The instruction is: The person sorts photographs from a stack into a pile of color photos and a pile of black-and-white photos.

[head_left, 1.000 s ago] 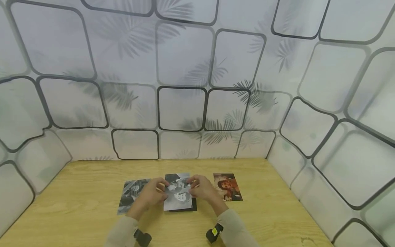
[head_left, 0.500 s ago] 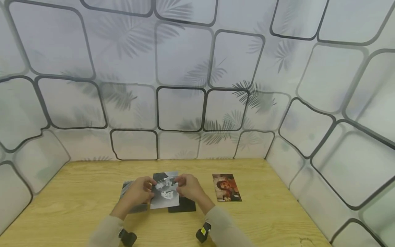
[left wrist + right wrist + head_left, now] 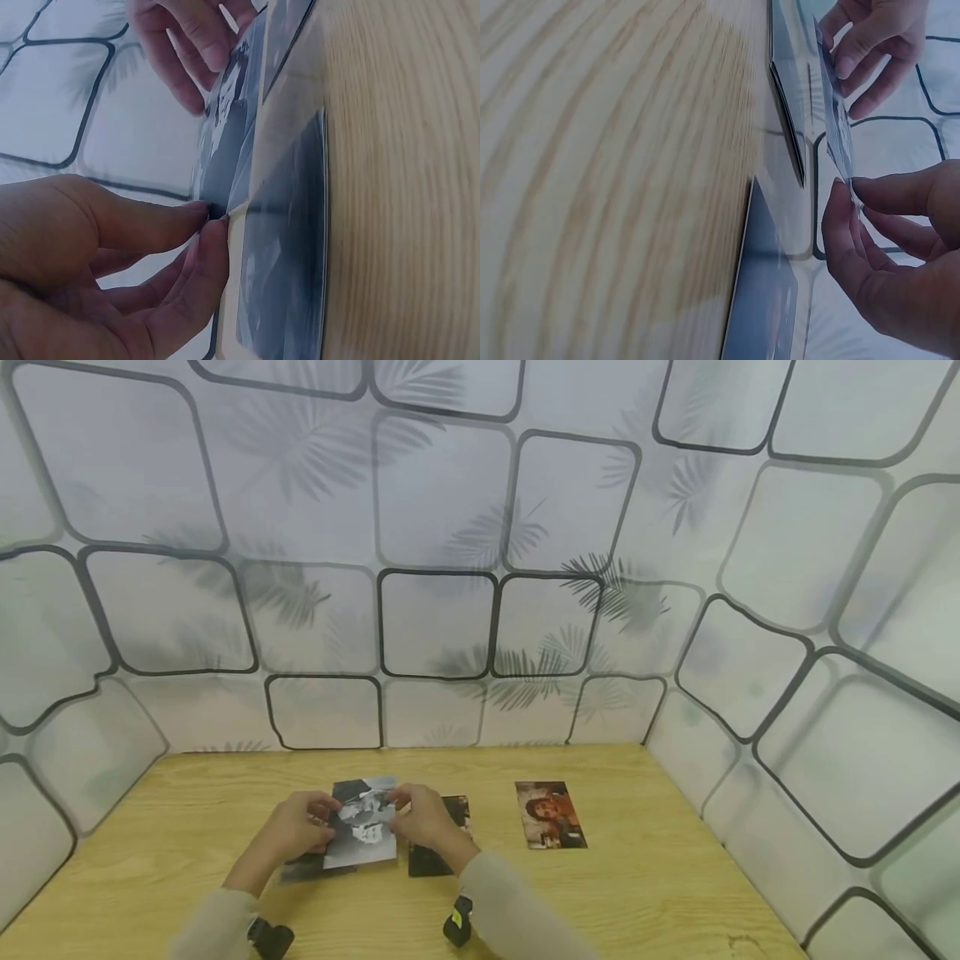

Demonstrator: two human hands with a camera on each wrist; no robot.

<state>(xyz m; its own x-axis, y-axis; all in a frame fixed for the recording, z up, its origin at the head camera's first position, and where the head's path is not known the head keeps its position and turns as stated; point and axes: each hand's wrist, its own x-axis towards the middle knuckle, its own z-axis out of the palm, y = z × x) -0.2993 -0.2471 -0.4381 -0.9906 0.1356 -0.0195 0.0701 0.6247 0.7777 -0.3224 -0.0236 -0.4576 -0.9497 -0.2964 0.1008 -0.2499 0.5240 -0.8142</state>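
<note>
A black-and-white photo print is held up between both hands, off the table. My left hand pinches its left edge between thumb and fingers. At the opposite edge, my right hand pinches it the same way; the right wrist view shows the thumb and fingertips meeting on the print. Beneath it lies a grey photo pile, mostly hidden in the head view; its layered edge shows in the left wrist view, where the pile sits just below the raised print.
A dark photo lies mid-table, partly covered by the right hand and forearm. Farther right lies a colour photo of a person. The wooden table meets patterned wall covering at the back and sides.
Both hands have carried the black-and-white print leftward, from above the middle photo to above the left pile. The dark middle photo has come into view. The colour photo stays in place.
</note>
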